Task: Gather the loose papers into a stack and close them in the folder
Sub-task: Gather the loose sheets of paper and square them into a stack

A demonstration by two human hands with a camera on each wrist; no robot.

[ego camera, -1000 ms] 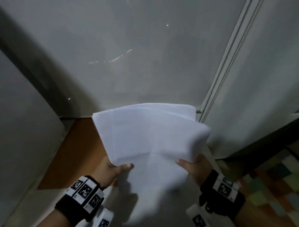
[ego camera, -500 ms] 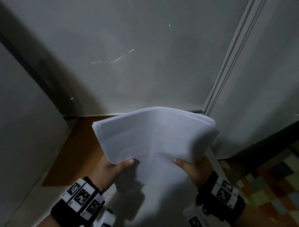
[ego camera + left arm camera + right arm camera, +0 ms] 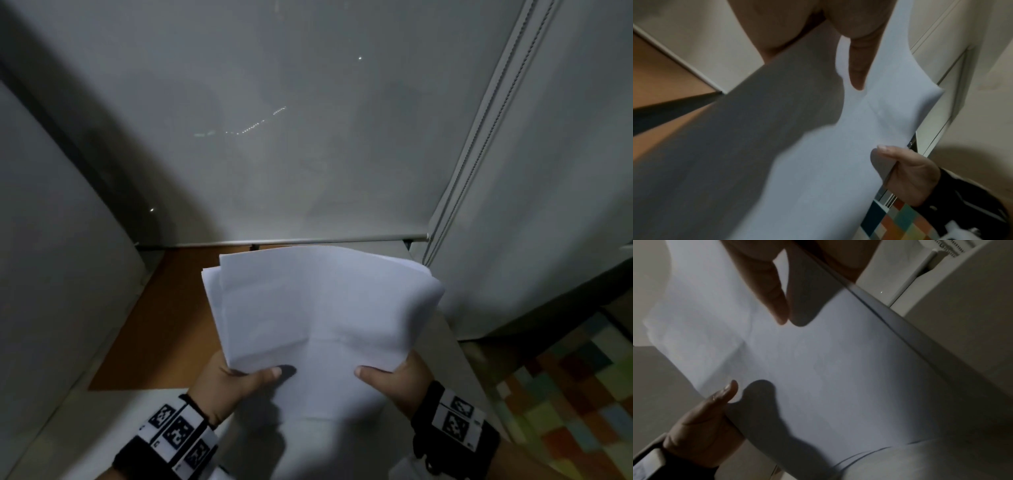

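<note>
While both hands are pinching its near corners, the thin stack of plain white paper sheets [image 3: 318,308] is hanging in the air above a pale surface [image 3: 120,411]. Left hand [image 3: 233,380] and right hand [image 3: 397,380] are gripping with thumbs on top. Light, floppy and slippery, the sheets are fanning unevenly at the far edge; gripping both side edges looks safer.
</note>
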